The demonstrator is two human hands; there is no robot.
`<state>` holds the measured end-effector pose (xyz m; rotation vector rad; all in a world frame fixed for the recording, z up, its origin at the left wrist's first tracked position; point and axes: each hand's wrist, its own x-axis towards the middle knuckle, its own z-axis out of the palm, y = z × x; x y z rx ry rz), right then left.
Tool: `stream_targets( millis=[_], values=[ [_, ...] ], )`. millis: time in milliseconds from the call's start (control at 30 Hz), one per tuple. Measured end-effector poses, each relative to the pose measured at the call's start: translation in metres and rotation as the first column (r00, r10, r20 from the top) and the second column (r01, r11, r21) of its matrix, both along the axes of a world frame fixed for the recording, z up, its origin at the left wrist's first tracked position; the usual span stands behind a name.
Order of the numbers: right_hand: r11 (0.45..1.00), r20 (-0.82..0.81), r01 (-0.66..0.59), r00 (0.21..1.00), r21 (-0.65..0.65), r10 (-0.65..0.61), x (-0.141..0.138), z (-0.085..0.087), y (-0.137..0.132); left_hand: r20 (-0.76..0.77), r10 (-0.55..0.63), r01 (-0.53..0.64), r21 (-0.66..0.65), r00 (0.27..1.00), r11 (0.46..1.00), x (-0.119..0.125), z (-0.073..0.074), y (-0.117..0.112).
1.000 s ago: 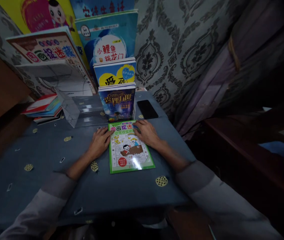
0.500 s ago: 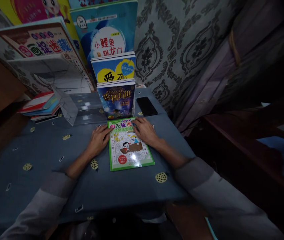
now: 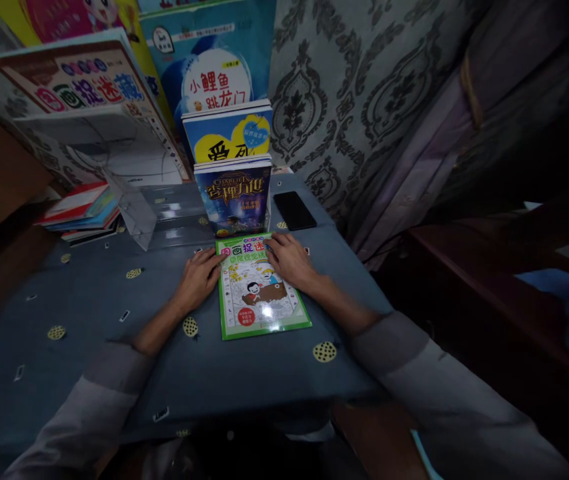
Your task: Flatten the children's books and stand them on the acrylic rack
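Loosely spread, left hand (image 3: 197, 276) touches left edge of book (image 3: 264, 319), right hand (image 3: 292, 264) overlaps it more, long axis toward table (image 3: 249, 383) near edge.

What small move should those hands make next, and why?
Perhaps slide the right hand outward to the right edge of the green book: it covers the end of the title, while the left hand sits at the left edge, leaving more visible.
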<state>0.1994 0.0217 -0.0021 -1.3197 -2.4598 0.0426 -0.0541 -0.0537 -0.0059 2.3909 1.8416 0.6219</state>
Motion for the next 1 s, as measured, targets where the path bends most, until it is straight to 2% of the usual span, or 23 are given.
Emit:
stream_targets(
  millis=[200, 400, 533, 600, 667, 700, 800, 900, 1000],
  values=[
    [0.999, 0.034, 0.007, 0.999, -0.035, -0.006, -0.003, 0.000, -0.007, 0.022, 0.004, -0.004, -0.009, 1.000, 1.000, -0.001, -0.002, 0.001],
    [0.998, -0.050, 0.007, 0.999, -0.068, -0.011, -0.007, -0.007, -0.025, 0.085, -0.006, 0.006, -0.003, 0.996, 1.000, 0.000, -0.003, -0.001],
    [0.992, -0.155, -0.036, 0.988, -0.124, 0.016, -0.005, -0.009, -0.041, 0.256, -0.035, 0.037, -0.003, 0.966, 0.999, 0.000, -0.004, 0.000],
    [0.986, -0.227, -0.052, 0.974, -0.155, 0.016, -0.003, -0.011, -0.050, 0.411, -0.030, 0.045, -0.029, 0.911, 0.999, -0.001, -0.003, 0.002],
    [0.984, -0.313, -0.059, 0.950, -0.169, 0.003, -0.001, -0.014, -0.058, 0.603, 0.015, 0.049, -0.090, 0.798, 0.995, 0.000, 0.000, 0.005],
    [0.982, -0.357, -0.058, 0.934, -0.180, -0.010, -0.001, -0.016, -0.062, 0.699, 0.038, 0.069, -0.125, 0.714, 0.990, 0.001, 0.002, 0.005],
    [0.978, -0.490, -0.034, 0.869, -0.206, -0.073, 0.000, -0.025, -0.073, 0.909, 0.106, 0.179, -0.192, 0.403, 0.965, 0.007, 0.008, 0.002],
    [0.968, -0.630, -0.020, 0.763, -0.249, -0.146, 0.000, -0.032, -0.078, 0.954, 0.264, 0.198, -0.288, 0.140, 0.937, 0.014, 0.011, -0.008],
    [0.937, -0.778, -0.083, 0.585, -0.340, -0.230, 0.006, -0.034, -0.075, 0.918, 0.395, 0.212, -0.379, -0.034, 0.901, 0.017, 0.011, -0.021]
  ],
)
